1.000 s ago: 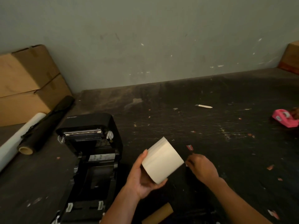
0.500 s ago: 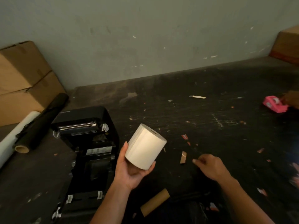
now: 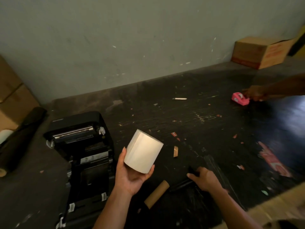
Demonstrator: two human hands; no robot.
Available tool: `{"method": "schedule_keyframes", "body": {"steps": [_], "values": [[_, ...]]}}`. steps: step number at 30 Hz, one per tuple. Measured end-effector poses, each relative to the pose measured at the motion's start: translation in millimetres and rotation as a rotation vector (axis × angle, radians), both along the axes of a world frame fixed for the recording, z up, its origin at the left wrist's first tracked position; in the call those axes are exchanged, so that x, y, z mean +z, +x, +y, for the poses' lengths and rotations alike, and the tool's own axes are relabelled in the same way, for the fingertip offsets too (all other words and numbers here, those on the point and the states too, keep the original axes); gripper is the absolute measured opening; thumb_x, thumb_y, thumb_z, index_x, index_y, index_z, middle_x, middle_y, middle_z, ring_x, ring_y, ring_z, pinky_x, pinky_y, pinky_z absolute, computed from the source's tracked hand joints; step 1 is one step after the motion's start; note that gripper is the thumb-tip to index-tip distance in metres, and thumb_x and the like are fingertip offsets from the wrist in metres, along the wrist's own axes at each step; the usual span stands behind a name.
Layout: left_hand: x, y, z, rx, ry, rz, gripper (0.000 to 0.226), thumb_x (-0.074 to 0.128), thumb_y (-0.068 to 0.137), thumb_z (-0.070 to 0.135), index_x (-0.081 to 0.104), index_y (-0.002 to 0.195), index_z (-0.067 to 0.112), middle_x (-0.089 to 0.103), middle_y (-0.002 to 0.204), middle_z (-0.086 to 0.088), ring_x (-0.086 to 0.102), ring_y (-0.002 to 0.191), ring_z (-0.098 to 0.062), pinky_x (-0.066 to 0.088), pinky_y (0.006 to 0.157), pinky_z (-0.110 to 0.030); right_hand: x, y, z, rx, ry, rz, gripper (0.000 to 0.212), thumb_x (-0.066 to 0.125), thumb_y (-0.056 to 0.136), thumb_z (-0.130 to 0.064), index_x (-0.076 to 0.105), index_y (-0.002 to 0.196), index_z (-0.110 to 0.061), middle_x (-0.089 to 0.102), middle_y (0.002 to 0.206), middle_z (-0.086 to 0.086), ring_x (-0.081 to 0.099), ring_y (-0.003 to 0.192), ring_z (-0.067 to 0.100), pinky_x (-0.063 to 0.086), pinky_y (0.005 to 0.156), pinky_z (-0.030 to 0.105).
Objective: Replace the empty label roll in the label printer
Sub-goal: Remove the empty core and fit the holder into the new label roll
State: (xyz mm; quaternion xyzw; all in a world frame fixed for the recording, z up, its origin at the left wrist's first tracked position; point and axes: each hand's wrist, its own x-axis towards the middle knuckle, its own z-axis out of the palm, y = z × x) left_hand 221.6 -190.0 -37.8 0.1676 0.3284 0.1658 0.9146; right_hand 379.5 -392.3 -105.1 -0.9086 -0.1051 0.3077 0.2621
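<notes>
Head view — dark littered table point(image 3: 206, 123) meets grey wall point(image 3: 132, 38).

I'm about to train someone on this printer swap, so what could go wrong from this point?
1. The new label roll sits in the left hand alone, on an open palm; it might slip or start unwinding.
2. The empty cardboard core lies loose beside the open label printer and may roll underfoot of the work.
3. The right hand is busy with dark plastic, so loading would be one-handed.
</notes>
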Motion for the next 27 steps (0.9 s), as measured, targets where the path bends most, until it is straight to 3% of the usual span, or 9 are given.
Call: {"method": "schedule_keyframes", "body": {"steps": [4, 9, 14, 18, 23, 27], "values": [[4.9, -16.2, 3.3, -0.005, -0.011, -0.002, 0.066, 0.080, 0.057, 0.050, 0.063, 0.113, 0.021, 0.068, 0.108, -0.027, 0.065, 0.097, -0.047, 0.054, 0.078, -0.059, 16.9, -14.7, 1.1, -0.245, 0.206, 0.048, 0.044, 0.064, 0.085, -0.032, 0.050, 0.124, -0.014, 0.058, 0.100, 0.004, 0.061, 0.081, 0.015, 0.056, 0.074, 0.034], [11.0, -28.5, 13.6, -0.034, 0.016, -0.092, 0.063, 0.080, 0.058, 0.050, 0.065, 0.113, 0.022, 0.072, 0.100, -0.026, 0.068, 0.092, -0.046, 0.053, 0.079, -0.059, 79.5, -21.5, 11.1, -0.242, 0.411, -0.342, 0.032, 0.068, 0.083, -0.023, 0.056, 0.112, -0.016, 0.059, 0.110, 0.007, 0.060, 0.096, 0.018, 0.053, 0.088, 0.042], [18.8, -29.7, 20.2, -0.111, 0.049, -0.161, 0.065, 0.079, 0.059, 0.051, 0.067, 0.116, 0.021, 0.070, 0.109, -0.026, 0.067, 0.097, -0.046, 0.054, 0.075, -0.056, 167.8, -25.7, 22.8, -0.243, 0.654, -0.633, 0.033, 0.070, 0.081, -0.030, 0.057, 0.109, -0.019, 0.057, 0.101, 0.000, 0.056, 0.091, 0.012, 0.049, 0.077, 0.030], [20.6, -31.9, 17.5, -0.143, 0.054, -0.200, 0.065, 0.080, 0.059, 0.051, 0.067, 0.115, 0.020, 0.070, 0.107, -0.027, 0.067, 0.096, -0.046, 0.054, 0.076, -0.056, 201.7, -39.0, 36.0, -0.228, 0.846, -0.585, 0.032, 0.069, 0.080, -0.035, 0.055, 0.107, -0.026, 0.063, 0.095, -0.002, 0.065, 0.083, 0.010, 0.054, 0.068, 0.024], [18.7, -37.0, 16.6, -0.202, 0.089, -0.199, 0.071, 0.080, 0.058, 0.050, 0.062, 0.120, 0.021, 0.070, 0.108, -0.027, 0.067, 0.095, -0.046, 0.054, 0.075, -0.055, 201.6, -54.0, 46.7, -0.170, 0.836, -0.562, 0.036, 0.069, 0.080, -0.034, 0.054, 0.112, -0.024, 0.062, 0.095, -0.005, 0.066, 0.081, 0.007, 0.055, 0.065, 0.021], [17.0, -41.4, 20.1, -0.238, 0.112, -0.205, 0.070, 0.083, 0.054, 0.048, 0.065, 0.116, 0.023, 0.070, 0.108, -0.027, 0.067, 0.095, -0.048, 0.054, 0.075, -0.057, 199.1, -59.6, 46.0, -0.121, 0.843, -0.553, 0.033, 0.070, 0.079, -0.033, 0.055, 0.108, -0.026, 0.063, 0.097, -0.003, 0.067, 0.080, 0.006, 0.052, 0.051, 0.014]]}}
